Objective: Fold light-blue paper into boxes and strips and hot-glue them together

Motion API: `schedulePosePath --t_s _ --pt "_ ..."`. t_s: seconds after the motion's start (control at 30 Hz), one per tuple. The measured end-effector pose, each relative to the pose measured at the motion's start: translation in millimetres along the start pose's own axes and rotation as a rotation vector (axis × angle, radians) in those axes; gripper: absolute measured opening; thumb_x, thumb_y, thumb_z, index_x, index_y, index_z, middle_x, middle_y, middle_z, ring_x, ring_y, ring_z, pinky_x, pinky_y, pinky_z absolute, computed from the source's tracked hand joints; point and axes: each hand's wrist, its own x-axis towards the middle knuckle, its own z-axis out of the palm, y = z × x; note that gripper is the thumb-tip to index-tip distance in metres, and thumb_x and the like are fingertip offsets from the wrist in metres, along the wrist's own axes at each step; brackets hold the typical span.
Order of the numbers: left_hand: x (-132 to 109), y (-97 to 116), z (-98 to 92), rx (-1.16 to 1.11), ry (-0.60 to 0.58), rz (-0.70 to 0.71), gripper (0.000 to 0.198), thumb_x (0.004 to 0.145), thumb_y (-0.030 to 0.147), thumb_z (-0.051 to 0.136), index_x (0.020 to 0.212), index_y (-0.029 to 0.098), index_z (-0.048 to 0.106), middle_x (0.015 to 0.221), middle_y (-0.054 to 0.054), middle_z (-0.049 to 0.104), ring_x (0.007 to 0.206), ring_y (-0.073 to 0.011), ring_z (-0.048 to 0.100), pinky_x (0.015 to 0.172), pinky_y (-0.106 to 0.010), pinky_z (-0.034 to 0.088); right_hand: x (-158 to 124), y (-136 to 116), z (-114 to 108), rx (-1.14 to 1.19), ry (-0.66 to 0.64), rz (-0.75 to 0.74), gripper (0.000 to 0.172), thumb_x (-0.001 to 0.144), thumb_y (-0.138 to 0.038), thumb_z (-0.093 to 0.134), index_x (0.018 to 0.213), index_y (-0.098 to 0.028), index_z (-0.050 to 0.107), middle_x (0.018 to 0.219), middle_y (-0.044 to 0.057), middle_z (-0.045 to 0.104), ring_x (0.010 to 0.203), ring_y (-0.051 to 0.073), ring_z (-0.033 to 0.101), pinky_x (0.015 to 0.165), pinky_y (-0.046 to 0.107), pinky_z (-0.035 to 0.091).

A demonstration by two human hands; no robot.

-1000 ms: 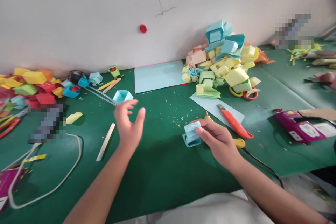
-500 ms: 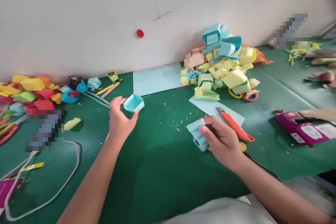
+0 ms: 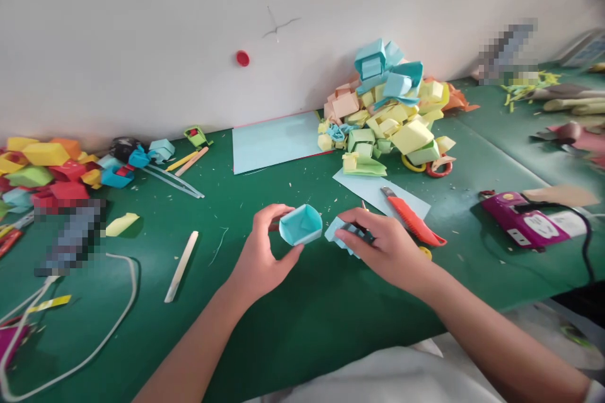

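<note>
Open-topped blue box (image 3: 301, 227) in left grip (image 3: 261, 253), blue piece (image 3: 335, 229) in right grip (image 3: 388, 250)

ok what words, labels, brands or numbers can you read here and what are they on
None can be read for certain.
Purple box at right: marks on its white patches, too blurred.
Yellow strip at left: any marks too small.
Light blue paper box: no print visible.

The blue paper box (image 3: 301, 225), picked up by the left hand (image 3: 265, 255), has been brought right and nearer, close to the folded blue piece (image 3: 334, 228), which has been turned by the right hand (image 3: 390, 252). The pale stick (image 3: 182, 266) at left has been uncovered again.
</note>
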Motion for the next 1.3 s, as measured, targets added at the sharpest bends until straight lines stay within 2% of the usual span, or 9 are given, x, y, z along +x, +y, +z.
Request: schedulePosePath --t_s 0.1,0.17,0.27,0.37,0.43,0.53,0.6,0.77,1.3 --pt "-1 -2 2.5 -0.004 -0.039 -0.036 0.064 0.087 0.023 0.073 0.142 0.028 0.04 0.141 -0.013 0.055 0.13 -0.0295 0.059 0.104 -0.046 0.055 -3 7 1 0.089 -0.05 0.06 0.031 0.102 -0.049 0.054 0.114 -0.024 0.067 0.09 0.005 0.073 0.076 0.02 0.065 0.064 0.032 0.052" --pt "0 -5 3.7 -0.01 -0.048 -0.063 0.063 0.088 0.024 0.073 0.142 0.028 0.041 0.141 -0.013 0.056 0.13 -0.0293 0.06 0.104 -0.045 0.055 -4 10 -1 0.105 -0.097 0.039 0.042 0.104 -0.051 0.049 0.134 -0.025 0.062 0.112 0.008 0.073 0.099 0.025 0.067 0.082 0.037 0.056" --pt "0 -9 4.6 -0.02 -0.047 -0.096 0.064 0.088 0.026 0.074 0.143 0.028 0.04 0.14 -0.013 0.057 0.129 -0.029 0.061 0.103 -0.045 0.056 -5 14 -7 0.05 -0.122 -0.016 0.062 0.105 -0.054 0.043 0.161 -0.031 0.032 0.147 0.009 0.058 0.131 0.031 0.053 0.104 0.049 0.049" --pt "-1 -10 4.3 -0.022 -0.048 -0.107 0.064 0.088 0.027 0.073 0.143 0.028 0.04 0.14 -0.012 0.057 0.129 -0.029 0.06 0.103 -0.045 0.055 -6 16 -11 0.084 -0.06 -0.089 0.072 0.103 -0.057 0.044 0.166 -0.033 0.018 0.159 0.01 0.045 0.139 0.032 0.045 0.108 0.053 0.047" --pt "0 -11 3.1 -0.019 -0.05 -0.119 0.064 0.089 0.029 0.073 0.143 0.029 0.04 0.141 -0.012 0.057 0.13 -0.029 0.06 0.103 -0.045 0.055 -6 17 -12 0.145 0.062 -0.189 0.064 0.101 -0.052 0.051 0.16 -0.033 0.033 0.154 0.011 0.048 0.136 0.032 0.047 0.108 0.053 0.045" --pt "1 -13 -0.2 0.005 -0.042 -0.154 0.064 0.088 0.03 0.072 0.143 0.028 0.04 0.143 -0.013 0.055 0.132 -0.0295 0.059 0.102 -0.045 0.055 -8 16 -13 0.226 0.268 -0.279 0.024 0.098 -0.034 0.062 0.121 -0.03 0.067 0.122 0.009 0.062 0.112 0.027 0.059 0.097 0.047 0.05" --pt "2 -16 -3.3 0.018 -0.023 -0.172 0.064 0.087 0.029 0.073 0.143 0.028 0.041 0.144 -0.012 0.054 0.132 -0.0295 0.058 0.103 -0.045 0.055 -10 15 -14 0.261 0.327 -0.268 0.009 0.097 -0.025 0.064 0.1 -0.028 0.072 0.103 0.007 0.063 0.097 0.024 0.062 0.086 0.042 0.053" --pt "6 -25 -11.3 0.014 0.03 -0.204 0.066 0.085 0.029 0.073 0.142 0.028 0.039 0.142 -0.012 0.056 0.132 -0.0291 0.058 0.104 -0.046 0.054 -12 14 -19 0.319 0.325 -0.22 0.01 0.093 -0.021 0.069 0.094 -0.029 0.076 0.095 0.005 0.065 0.087 0.021 0.063 0.073 0.037 0.054" --pt "7 -31 -10.8 0.019 0.056 -0.237 0.066 0.082 0.029 0.074 0.14 0.026 0.041 0.14 -0.013 0.057 0.129 -0.0297 0.061 0.102 -0.047 0.055 -14 20 -15 0.336 0.36 -0.211 0.013 0.087 -0.016 0.077 0.089 -0.028 0.076 0.092 0.003 0.065 0.086 0.02 0.063 0.071 0.035 0.055"
